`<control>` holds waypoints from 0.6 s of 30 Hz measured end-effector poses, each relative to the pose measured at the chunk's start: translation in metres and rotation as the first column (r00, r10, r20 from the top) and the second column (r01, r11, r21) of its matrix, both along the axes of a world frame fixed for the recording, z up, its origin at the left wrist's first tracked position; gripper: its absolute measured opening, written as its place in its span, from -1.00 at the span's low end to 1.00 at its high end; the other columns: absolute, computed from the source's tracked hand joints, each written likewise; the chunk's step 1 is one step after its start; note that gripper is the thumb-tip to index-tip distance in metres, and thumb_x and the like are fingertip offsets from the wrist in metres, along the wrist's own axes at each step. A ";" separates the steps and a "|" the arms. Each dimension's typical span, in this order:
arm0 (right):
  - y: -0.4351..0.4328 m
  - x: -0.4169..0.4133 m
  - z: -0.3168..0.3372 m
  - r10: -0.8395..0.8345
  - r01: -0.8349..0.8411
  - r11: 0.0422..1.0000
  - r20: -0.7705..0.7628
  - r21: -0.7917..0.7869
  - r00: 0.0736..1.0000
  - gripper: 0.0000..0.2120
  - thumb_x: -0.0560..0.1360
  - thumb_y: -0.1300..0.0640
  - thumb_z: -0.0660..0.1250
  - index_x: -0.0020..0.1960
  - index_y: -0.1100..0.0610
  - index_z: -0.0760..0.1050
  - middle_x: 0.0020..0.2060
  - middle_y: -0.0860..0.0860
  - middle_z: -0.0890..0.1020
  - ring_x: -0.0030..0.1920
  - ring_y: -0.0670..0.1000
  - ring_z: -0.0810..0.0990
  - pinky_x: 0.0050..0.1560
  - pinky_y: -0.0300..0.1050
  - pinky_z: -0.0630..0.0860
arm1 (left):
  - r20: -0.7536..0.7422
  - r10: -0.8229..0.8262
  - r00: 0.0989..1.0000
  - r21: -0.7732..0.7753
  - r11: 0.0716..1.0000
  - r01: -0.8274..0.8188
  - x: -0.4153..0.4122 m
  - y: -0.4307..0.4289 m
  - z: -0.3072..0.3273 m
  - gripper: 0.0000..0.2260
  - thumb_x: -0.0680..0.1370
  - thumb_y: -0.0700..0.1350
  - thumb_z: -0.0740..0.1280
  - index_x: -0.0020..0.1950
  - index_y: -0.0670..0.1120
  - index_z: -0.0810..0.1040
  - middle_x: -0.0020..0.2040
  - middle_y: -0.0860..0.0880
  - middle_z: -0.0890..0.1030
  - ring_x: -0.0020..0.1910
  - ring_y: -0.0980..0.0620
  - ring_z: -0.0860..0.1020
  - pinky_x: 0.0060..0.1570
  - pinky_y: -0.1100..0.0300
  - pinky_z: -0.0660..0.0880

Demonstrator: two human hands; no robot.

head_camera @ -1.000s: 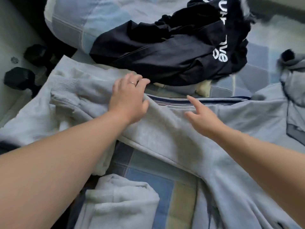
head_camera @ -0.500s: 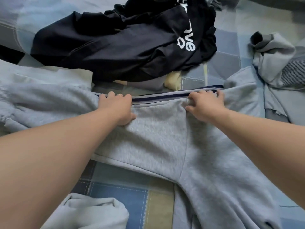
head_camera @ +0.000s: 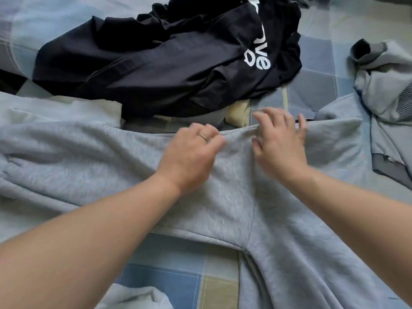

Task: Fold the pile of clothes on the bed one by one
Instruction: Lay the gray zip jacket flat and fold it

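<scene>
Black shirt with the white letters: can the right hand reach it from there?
Probably yes. The right hand is at the far edge of the grey sweatpants, and the black shirt lies just beyond it, with nothing lying over it.

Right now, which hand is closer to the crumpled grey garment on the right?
Right. The right hand rests on the waistband of the grey sweatpants, left of the crumpled grey garment; the left hand lies farther left.

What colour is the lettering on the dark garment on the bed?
White: the lettering stands out on the black garment. The head view, the only one, shows it clearly.
</scene>
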State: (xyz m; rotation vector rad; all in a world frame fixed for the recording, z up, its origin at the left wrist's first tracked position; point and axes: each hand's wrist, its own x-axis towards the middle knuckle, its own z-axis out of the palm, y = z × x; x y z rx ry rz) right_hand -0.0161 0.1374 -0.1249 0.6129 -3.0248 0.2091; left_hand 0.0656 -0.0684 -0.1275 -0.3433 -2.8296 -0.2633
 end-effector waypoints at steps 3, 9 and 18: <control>0.027 0.012 -0.019 0.026 -0.039 0.985 0.082 0.166 0.996 -0.44 0.57 -0.10 0.16 0.55 -0.15 0.19 0.59 0.00 0.18 0.57 0.17 0.10 0.48 0.33 -0.13 | 0.473 -0.089 0.876 0.060 0.996 0.068 0.004 0.040 -0.025 -0.52 0.62 0.20 0.00 0.49 0.11 0.38 0.56 -0.05 0.31 0.51 -0.14 0.27 0.44 -0.13 0.26; 0.037 -0.026 -0.075 -0.022 -0.010 0.988 0.203 0.155 0.979 -0.46 0.65 -0.21 -0.11 0.61 -0.25 -0.12 0.63 -0.11 -0.09 0.62 0.07 -0.17 0.48 0.44 -0.27 | 0.419 0.119 0.900 -0.079 0.992 -0.094 0.001 0.046 -0.076 -0.41 0.62 0.29 -0.06 0.64 0.20 0.03 0.66 0.08 0.02 0.63 0.00 0.03 0.57 -0.14 -0.07; 0.059 -0.031 -0.057 0.255 -0.273 0.959 0.193 0.073 0.948 -0.37 0.61 -0.29 -0.08 0.63 -0.16 -0.09 0.64 -0.07 -0.10 0.62 0.09 -0.17 0.49 0.40 -0.32 | 0.368 0.138 0.920 -0.126 0.987 -0.098 0.001 0.046 -0.080 -0.38 0.59 0.22 0.05 0.64 0.09 0.14 0.65 0.03 0.11 0.60 -0.04 0.14 0.55 -0.18 0.01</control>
